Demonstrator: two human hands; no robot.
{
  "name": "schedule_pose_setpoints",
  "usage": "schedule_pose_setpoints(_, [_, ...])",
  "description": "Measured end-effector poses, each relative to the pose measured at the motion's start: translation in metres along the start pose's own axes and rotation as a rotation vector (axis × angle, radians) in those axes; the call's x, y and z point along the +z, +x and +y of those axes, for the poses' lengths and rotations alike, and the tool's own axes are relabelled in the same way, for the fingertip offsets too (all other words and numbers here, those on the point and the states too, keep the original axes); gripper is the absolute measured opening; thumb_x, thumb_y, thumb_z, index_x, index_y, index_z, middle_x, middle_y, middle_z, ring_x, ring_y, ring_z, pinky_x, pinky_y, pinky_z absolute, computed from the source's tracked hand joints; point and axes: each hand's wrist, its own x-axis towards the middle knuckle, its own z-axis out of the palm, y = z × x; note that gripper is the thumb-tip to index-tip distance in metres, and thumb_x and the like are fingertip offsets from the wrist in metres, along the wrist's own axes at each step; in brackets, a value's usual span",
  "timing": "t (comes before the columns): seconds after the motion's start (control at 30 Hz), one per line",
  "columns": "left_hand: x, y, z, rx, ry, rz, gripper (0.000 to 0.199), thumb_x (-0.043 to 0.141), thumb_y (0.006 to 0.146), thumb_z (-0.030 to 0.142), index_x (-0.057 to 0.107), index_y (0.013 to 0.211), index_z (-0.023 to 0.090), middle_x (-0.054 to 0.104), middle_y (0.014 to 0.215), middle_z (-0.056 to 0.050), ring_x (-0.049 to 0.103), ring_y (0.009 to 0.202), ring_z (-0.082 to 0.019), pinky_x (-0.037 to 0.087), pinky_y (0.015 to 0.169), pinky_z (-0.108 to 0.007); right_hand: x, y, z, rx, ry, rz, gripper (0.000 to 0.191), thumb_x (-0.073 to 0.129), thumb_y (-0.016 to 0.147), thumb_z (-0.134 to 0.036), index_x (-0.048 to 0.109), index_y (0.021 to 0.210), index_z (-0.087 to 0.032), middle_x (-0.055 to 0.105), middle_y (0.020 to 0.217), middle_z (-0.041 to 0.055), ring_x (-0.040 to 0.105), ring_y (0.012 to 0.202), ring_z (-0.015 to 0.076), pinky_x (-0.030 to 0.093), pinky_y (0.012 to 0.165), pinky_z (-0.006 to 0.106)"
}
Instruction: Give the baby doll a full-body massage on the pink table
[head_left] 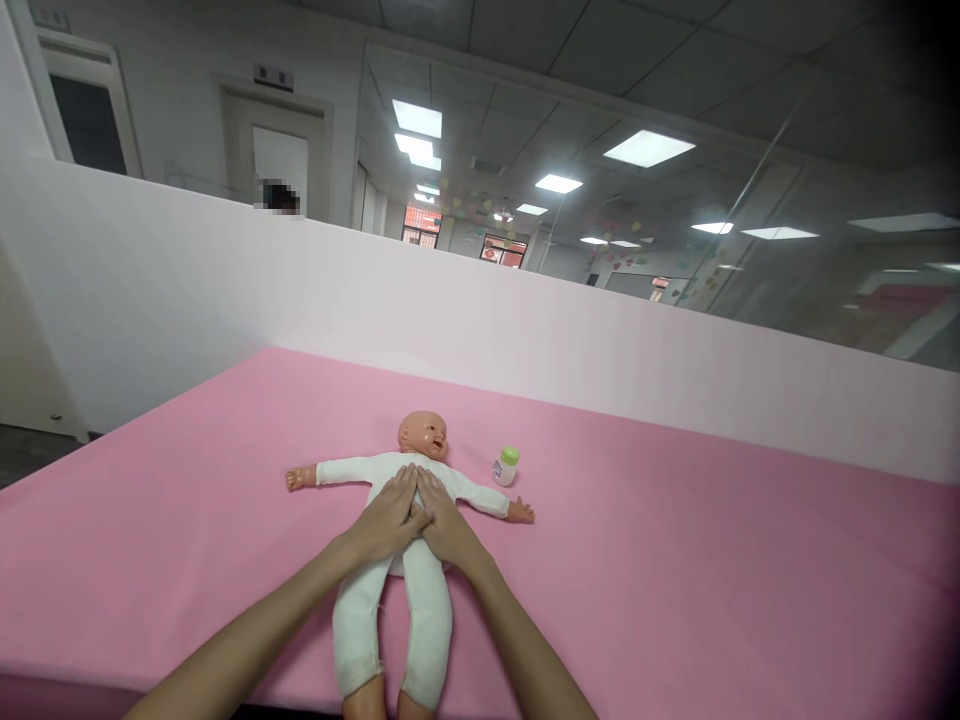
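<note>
A baby doll (424,600) with a white cloth body lies on its back, its arms spread and its head turned to the right. My left hand (386,517) rests flat on the doll's chest. Beside it my right hand (444,515) lies on the chest too, with the fingertips of both hands close together and the thumbs meeting over the belly. Both hands have their fingers stretched out and hold nothing. A small bottle (505,468) with a green cap stands to the right of the doll's head, above its outstretched arm.
A pink padded surface (675,560) lies under the doll. A low white wall (480,310) with glass above it runs along the back. Beyond the wall at the left, the top of a person's head (279,197) shows near a door.
</note>
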Motion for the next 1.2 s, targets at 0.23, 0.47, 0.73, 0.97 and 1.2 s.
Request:
schedule_pose_setpoints(0.23, [0.002, 0.027, -0.019, -0.073, 0.017, 0.073, 0.093, 0.019, 0.101, 0.074, 0.018, 0.166, 0.007, 0.008, 0.172, -0.018, 0.003, 0.16, -0.03, 0.008, 0.129, -0.051, 0.01, 0.02, 0.033, 0.145, -0.082, 0.161, 0.073, 0.037, 0.103, -0.046, 0.031, 0.162, -0.005, 0.027, 0.17, 0.0161, 0.021, 0.159, 0.025, 0.013, 0.131, 0.045])
schedule_pose_setpoints(0.47, [-0.003, 0.014, -0.055, -0.169, -0.08, 0.114, 0.102, 0.025, 0.097, 0.079, 0.009, 0.167, 0.007, 0.003, 0.172, -0.02, 0.004, 0.16, -0.032, 0.008, 0.13, -0.049, 0.006, -0.003, 0.054, 0.247, 0.006, 0.231, 0.082, 0.031, 0.102, -0.065, 0.029, 0.164, -0.01, 0.027, 0.171, 0.015, 0.022, 0.159, 0.0264, 0.015, 0.131, 0.048])
schedule_pose_setpoints(0.73, [-0.021, -0.033, -0.055, -0.2, -0.098, -0.111, 0.099, 0.027, 0.098, 0.078, 0.003, 0.168, 0.014, -0.005, 0.171, -0.013, 0.002, 0.159, -0.033, 0.015, 0.129, -0.051, -0.004, -0.05, 0.023, 0.291, 0.124, 0.085, 0.084, 0.03, 0.103, -0.069, 0.02, 0.166, -0.015, 0.012, 0.174, 0.0061, 0.012, 0.161, 0.0236, 0.011, 0.132, 0.043])
schedule_pose_setpoints(0.97, [-0.01, -0.046, -0.012, -0.015, -0.003, -0.124, 0.088, 0.027, 0.102, 0.071, 0.004, 0.169, 0.018, -0.009, 0.171, -0.007, -0.006, 0.159, -0.031, 0.009, 0.13, -0.051, -0.006, -0.055, 0.005, 0.103, 0.123, -0.012, 0.068, 0.03, 0.107, -0.06, 0.028, 0.165, -0.025, 0.02, 0.172, 0.001, 0.017, 0.16, 0.0232, 0.014, 0.132, 0.045])
schedule_pose_setpoints(1.2, [0.003, -0.011, 0.016, 0.007, 0.068, -0.048, 0.094, 0.029, 0.101, 0.071, 0.011, 0.167, 0.006, 0.0, 0.173, -0.016, -0.002, 0.16, -0.029, 0.006, 0.131, -0.047, -0.005, -0.017, 0.002, 0.013, 0.072, -0.048, 0.069, 0.034, 0.108, -0.053, 0.018, 0.167, -0.022, 0.015, 0.174, 0.0043, 0.011, 0.161, 0.0199, 0.013, 0.132, 0.042])
